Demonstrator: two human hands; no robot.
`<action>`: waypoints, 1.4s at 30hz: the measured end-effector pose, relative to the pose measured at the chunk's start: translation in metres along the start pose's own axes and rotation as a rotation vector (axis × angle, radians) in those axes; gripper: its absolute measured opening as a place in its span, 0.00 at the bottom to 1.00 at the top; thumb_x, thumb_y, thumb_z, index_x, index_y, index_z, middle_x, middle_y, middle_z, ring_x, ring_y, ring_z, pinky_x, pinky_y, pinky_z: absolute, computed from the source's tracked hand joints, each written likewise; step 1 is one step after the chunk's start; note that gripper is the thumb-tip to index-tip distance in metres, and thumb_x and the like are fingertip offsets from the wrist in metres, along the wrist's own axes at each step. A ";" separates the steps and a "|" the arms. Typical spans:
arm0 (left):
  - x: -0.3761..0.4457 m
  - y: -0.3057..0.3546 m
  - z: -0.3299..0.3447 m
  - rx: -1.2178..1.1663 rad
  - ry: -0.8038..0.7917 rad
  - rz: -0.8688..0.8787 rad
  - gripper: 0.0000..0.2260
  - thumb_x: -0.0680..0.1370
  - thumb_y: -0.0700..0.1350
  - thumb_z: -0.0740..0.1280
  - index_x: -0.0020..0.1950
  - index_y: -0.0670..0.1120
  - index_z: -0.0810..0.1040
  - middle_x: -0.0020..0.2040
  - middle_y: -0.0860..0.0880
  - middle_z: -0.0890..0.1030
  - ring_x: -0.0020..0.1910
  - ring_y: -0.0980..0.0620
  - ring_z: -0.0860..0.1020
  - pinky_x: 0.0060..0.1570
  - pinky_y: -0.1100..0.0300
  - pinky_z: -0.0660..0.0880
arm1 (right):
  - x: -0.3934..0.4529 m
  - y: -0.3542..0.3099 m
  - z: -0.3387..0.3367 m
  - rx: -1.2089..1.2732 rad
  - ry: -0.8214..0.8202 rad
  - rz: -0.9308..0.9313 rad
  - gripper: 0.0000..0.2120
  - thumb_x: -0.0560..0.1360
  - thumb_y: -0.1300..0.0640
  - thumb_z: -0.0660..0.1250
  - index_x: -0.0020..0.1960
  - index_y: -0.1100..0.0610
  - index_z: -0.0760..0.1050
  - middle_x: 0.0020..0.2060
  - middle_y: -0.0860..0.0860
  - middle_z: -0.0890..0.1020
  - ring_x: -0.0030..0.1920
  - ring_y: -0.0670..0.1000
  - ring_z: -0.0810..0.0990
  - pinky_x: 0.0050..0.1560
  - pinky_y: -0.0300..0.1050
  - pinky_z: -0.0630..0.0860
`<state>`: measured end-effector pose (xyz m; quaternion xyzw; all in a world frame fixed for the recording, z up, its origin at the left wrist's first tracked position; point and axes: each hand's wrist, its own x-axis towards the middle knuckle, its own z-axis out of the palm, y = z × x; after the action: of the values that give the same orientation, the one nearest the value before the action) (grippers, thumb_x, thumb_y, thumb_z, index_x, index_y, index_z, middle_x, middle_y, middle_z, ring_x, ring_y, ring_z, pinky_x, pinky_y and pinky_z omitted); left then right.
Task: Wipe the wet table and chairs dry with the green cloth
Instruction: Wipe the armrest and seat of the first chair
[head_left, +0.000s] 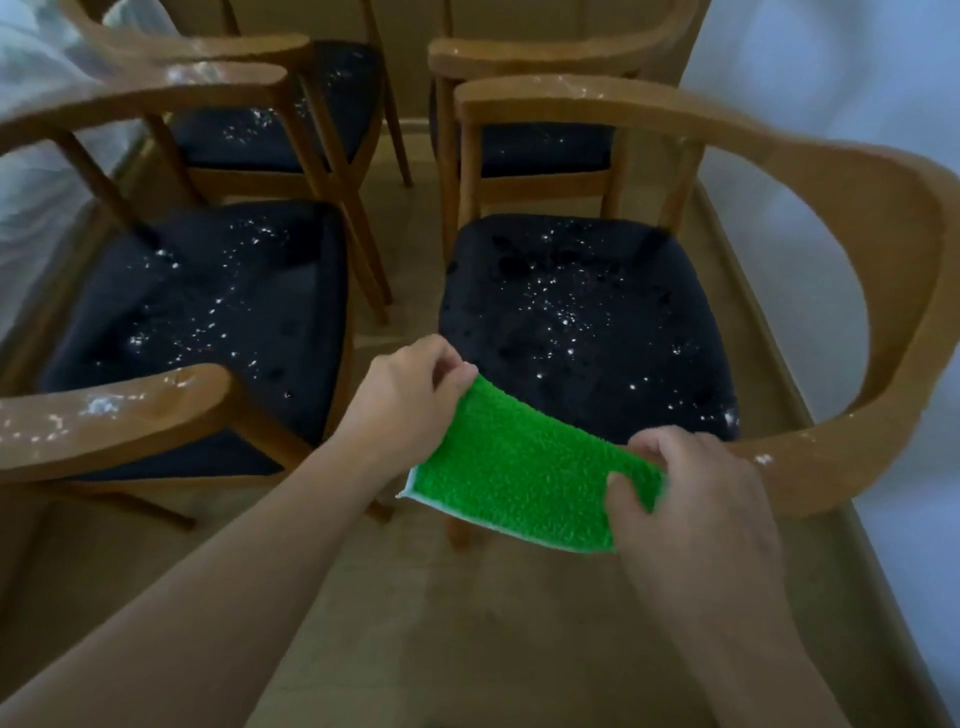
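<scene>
A bright green cloth (519, 478) with a pale underside is stretched between both hands, just above the front edge of the near right chair's dark seat (582, 322). My left hand (410, 395) pinches its far left corner. My right hand (685, 499) grips its near right edge. That seat is dotted with water drops. The near left chair's dark seat (208, 312) and its wooden armrest (119, 410) are wet too. No table is in view.
Two more wooden armchairs stand behind: one at back left (270, 119), one at back right (540, 140), both with drops on seats and rails. The right chair's curved wooden back (893, 291) wraps around. A narrow strip of wooden floor (384, 171) runs between the chairs.
</scene>
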<state>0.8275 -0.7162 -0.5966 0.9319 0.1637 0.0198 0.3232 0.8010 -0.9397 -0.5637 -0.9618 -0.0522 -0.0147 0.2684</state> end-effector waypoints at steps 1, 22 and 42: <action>0.001 -0.007 0.002 -0.038 -0.031 -0.027 0.07 0.78 0.56 0.64 0.42 0.55 0.75 0.37 0.57 0.77 0.37 0.62 0.75 0.31 0.69 0.64 | -0.002 -0.012 0.008 -0.013 0.045 -0.078 0.09 0.74 0.56 0.66 0.54 0.55 0.78 0.45 0.46 0.77 0.47 0.49 0.73 0.45 0.42 0.68; -0.014 0.030 0.039 -0.154 -0.096 -0.124 0.22 0.82 0.59 0.47 0.53 0.51 0.78 0.48 0.50 0.80 0.43 0.56 0.74 0.42 0.57 0.69 | 0.049 0.087 0.011 -0.377 -0.188 0.150 0.26 0.79 0.43 0.41 0.75 0.43 0.60 0.77 0.48 0.57 0.78 0.54 0.44 0.71 0.65 0.35; -0.018 0.039 0.059 0.291 0.103 -0.221 0.28 0.80 0.60 0.41 0.41 0.52 0.78 0.33 0.51 0.75 0.32 0.51 0.72 0.32 0.56 0.62 | 0.090 0.151 -0.019 -0.397 -0.141 0.147 0.26 0.80 0.46 0.42 0.71 0.50 0.68 0.76 0.51 0.61 0.77 0.57 0.47 0.73 0.67 0.44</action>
<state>0.8303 -0.7862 -0.6184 0.9428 0.2827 0.0079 0.1766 0.9070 -1.0699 -0.6199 -0.9956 0.0034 0.0623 0.0696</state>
